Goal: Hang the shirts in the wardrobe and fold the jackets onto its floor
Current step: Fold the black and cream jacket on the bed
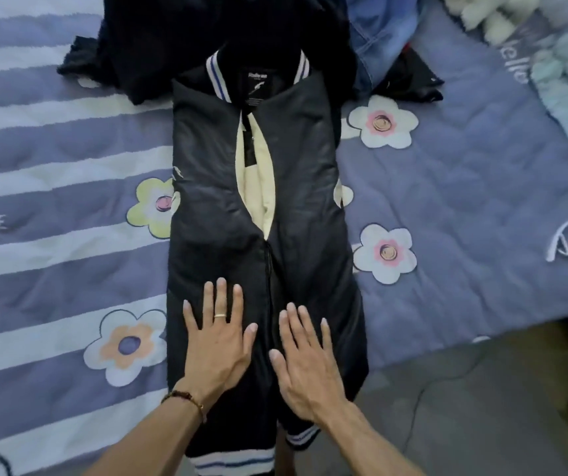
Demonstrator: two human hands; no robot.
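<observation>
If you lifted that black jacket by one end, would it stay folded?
Probably not: the black jacket looks soft and puffy, so it would likely sag. Its shiny fabric may slide open. Both flat hands, left hand and right hand, press it down.

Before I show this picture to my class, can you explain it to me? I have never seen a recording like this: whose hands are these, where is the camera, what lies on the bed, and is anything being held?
There is no machine here. A person wears one wide-angle camera on the head, which looks forward and down, so you see that person's own arms. The left hand, with a ring and a bracelet, and the right hand both lie flat with straight fingers on a black jacket. They press it; neither grips anything. The jacket lies lengthwise on a purple quilt printed with flowers, its sides folded in, its cream lining showing at the open front. Beyond its striped collar lie a dark garment and some blue denim. At top right sits something white and fluffy.
</observation>
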